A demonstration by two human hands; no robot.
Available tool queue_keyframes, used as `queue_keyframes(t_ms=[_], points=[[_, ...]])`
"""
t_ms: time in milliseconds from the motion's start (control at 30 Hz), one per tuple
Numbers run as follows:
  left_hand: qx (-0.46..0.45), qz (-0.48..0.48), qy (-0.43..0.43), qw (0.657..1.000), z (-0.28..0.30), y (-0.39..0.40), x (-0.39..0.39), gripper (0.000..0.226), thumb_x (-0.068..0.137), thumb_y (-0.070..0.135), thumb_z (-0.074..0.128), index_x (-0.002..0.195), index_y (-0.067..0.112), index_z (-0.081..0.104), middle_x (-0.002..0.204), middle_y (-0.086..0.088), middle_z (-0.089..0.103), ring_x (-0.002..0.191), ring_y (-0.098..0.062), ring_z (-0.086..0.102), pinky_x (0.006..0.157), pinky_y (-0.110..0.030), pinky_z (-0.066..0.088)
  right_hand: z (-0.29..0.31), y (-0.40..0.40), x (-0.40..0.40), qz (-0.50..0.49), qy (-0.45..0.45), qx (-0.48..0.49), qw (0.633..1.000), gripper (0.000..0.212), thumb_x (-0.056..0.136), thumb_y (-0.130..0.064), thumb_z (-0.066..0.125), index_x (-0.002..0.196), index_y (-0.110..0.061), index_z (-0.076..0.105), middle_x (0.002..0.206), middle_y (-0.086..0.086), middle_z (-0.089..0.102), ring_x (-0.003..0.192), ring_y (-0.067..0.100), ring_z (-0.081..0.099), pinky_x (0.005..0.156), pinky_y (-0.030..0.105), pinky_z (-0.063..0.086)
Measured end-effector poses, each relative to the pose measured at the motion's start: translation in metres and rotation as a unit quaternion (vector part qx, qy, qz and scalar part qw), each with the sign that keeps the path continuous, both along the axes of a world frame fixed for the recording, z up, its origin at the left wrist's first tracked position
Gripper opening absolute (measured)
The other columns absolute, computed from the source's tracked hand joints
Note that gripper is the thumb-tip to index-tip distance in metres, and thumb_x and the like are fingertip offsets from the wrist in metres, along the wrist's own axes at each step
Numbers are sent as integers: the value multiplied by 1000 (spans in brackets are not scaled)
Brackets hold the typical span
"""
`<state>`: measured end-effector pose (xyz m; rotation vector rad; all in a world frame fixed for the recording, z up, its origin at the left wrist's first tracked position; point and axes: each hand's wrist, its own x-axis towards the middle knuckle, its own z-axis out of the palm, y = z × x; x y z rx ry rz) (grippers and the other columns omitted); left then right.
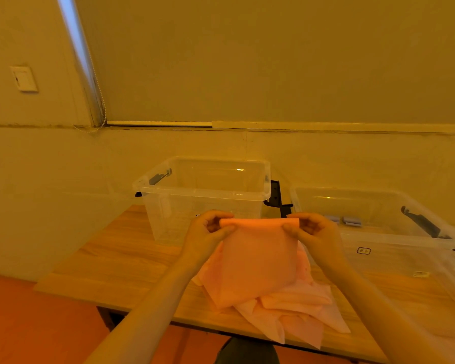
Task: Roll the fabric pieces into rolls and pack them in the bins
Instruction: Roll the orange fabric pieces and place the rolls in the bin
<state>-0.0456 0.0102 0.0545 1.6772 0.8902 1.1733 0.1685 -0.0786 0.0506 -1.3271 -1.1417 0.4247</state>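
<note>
A pink fabric piece hangs in the air above the wooden table, its top edge curled into a narrow roll. My left hand pinches the left end of that roll, and my right hand pinches the right end. Under it lies a loose pile of more pink fabric, reaching to the table's front edge. A clear bin stands behind my hands. A second clear bin stands at the right.
A clear lid lies flat at the right in front of the second bin. A dark bracket shows between the two bins. The wall rises right behind the table, and red floor lies to the left.
</note>
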Motion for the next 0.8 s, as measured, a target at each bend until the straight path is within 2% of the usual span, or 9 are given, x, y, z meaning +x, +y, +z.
queue_keyframes(t_ms=[233,333,433,567,800], points=[[-8,17,-11,1000,-1,3,-1,19,83,19,70,100,27,65,101,7,66,96,-10,63,79,-26,56,1,0,0,18,7,-13,1000,31,76,-2,72,101,-19,64,92,-11,66,77,-6,64,61,12,52],[-2,9,-15,1000,-2,4,-2,25,80,14,73,100,27,65,103,5,66,96,-11,63,81,-29,56,2,-1,-1,7,1,-7,1000,27,77,-4,72,99,-19,65,91,-9,66,79,0,63,60,10,51],[6,-2,-14,1000,-2,4,-2,28,78,10,73,98,28,65,102,5,67,95,-12,64,81,-30,56,2,-2,-2,-2,7,-1,1000,21,78,-8,72,96,-18,66,86,-8,67,75,-2,62,60,12,52],[-5,8,-11,1000,-3,4,-1,20,82,17,71,97,29,66,99,5,68,93,-11,64,78,-30,57,3,-2,-2,-1,19,5,1000,17,81,-10,70,97,-16,66,85,-7,67,73,-2,62,60,13,53],[-15,7,-8,1000,-1,1,0,13,88,19,64,100,19,67,90,3,69,83,-10,66,65,-20,55,3,-3,3,15,7,-7,1000,31,75,-4,75,98,-22,65,95,-8,67,80,0,65,62,16,55]])
